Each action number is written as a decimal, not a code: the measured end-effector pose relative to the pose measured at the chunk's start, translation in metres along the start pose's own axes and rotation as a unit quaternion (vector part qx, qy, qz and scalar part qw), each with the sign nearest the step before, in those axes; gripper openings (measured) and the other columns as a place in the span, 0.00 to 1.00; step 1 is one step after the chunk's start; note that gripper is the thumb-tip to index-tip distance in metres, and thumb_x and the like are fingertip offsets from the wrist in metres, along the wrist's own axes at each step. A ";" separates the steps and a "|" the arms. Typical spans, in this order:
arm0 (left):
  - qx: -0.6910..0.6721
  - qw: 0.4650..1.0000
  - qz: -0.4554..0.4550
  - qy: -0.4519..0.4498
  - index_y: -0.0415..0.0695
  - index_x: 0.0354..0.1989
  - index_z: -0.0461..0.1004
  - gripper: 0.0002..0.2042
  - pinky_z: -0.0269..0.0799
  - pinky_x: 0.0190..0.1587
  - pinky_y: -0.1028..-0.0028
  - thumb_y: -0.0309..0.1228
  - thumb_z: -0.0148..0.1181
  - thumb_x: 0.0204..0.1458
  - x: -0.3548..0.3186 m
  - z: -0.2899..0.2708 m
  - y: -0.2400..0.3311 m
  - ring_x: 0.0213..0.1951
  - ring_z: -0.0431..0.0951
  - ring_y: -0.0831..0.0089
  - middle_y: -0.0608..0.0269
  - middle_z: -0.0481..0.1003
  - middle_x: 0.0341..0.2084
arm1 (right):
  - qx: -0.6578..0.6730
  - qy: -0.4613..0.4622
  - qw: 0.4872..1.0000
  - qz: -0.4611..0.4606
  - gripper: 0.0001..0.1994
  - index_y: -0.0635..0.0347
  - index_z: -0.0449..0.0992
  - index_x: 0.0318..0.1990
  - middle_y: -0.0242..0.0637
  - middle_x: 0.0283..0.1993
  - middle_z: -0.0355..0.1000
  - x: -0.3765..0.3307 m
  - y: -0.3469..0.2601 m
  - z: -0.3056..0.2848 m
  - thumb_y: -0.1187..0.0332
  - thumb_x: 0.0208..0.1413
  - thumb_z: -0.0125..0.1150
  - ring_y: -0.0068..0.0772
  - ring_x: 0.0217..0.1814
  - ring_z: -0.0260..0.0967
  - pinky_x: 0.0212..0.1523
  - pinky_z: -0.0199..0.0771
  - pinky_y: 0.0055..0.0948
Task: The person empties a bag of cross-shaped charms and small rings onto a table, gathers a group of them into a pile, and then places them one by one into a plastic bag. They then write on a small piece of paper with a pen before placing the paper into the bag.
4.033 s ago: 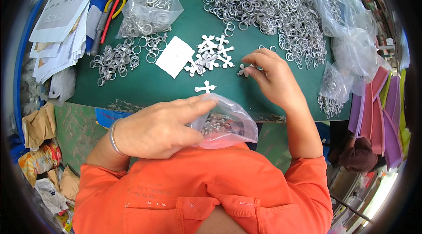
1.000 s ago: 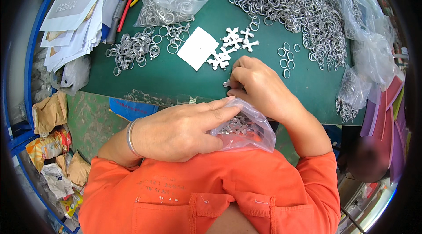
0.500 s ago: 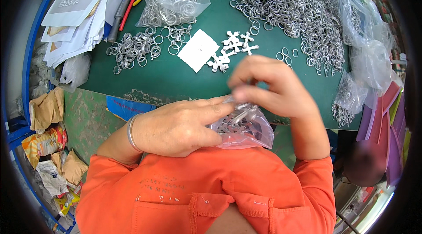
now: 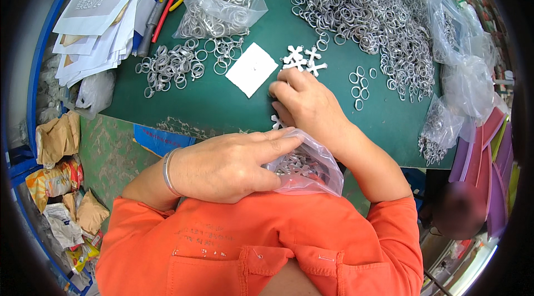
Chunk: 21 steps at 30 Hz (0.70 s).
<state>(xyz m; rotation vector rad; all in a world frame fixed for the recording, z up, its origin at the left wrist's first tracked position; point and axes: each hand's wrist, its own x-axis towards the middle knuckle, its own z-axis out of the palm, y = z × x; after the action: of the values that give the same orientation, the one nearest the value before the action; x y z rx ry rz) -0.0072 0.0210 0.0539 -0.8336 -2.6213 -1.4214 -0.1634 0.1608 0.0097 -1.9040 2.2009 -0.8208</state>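
Note:
My left hand [image 4: 228, 165] holds the rim of a clear plastic bag [image 4: 328, 171] at the table's front edge. Silvery cross pendants [image 4: 295, 165] lie inside the bag. Over the table beyond it, my right hand [image 4: 303, 96] is curled with its fingers down; what lies under or between the fingertips is hidden. One silver cross [image 4: 277, 122] shows between that hand and the bag. A few more crosses [image 4: 311, 62] lie just past the right knuckles. To their left is a white square card [image 4: 252, 70].
A big heap of metal rings [image 4: 361, 7] covers the far right, with several loose rings [image 4: 359, 87] nearer. Smaller ring piles [image 4: 169, 65] and a bag of rings [image 4: 222, 4] lie left. Papers [image 4: 97, 35] and red-and-yellow-handled pliers [image 4: 169, 7] sit far left.
My right hand has moved from the bag's mouth out over the table, covering the nearer crosses. The bag's mouth shows more openly now; my left hand stays on it.

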 end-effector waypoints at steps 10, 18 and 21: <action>0.020 1.000 0.001 -0.001 0.42 0.30 0.77 0.08 0.73 0.49 0.61 0.24 0.63 0.38 -0.001 0.001 0.000 0.57 0.69 0.42 0.34 0.65 0.55 | -0.034 -0.023 0.999 -0.028 0.13 0.57 0.73 0.37 0.34 0.41 0.67 -0.038 0.009 -0.017 0.71 0.39 0.63 0.37 0.34 0.63 0.34 0.67 0.34; 0.028 1.000 -0.002 -0.007 0.43 0.28 0.77 0.07 0.72 0.51 0.60 0.25 0.63 0.38 0.000 0.001 0.001 0.56 0.69 0.42 0.33 0.65 0.55 | -0.067 0.066 0.994 0.055 0.17 0.50 0.77 0.46 0.47 0.51 0.67 -0.024 0.011 -0.019 0.62 0.46 0.67 0.53 0.55 0.62 0.51 0.64 0.46; 0.028 1.000 -0.003 -0.009 0.42 0.28 0.77 0.07 0.72 0.51 0.60 0.24 0.64 0.38 0.000 0.000 0.001 0.56 0.69 0.41 0.33 0.65 0.55 | -0.127 0.068 0.989 0.038 0.18 0.49 0.77 0.46 0.47 0.52 0.66 -0.025 0.006 -0.009 0.63 0.45 0.68 0.54 0.57 0.62 0.52 0.63 0.48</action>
<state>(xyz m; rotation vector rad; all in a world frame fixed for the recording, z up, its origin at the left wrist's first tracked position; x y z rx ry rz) -0.0073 0.0213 0.0546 -0.8366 -2.6650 -1.3403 -0.1679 0.1880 0.0080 -1.9069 2.5523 -0.7069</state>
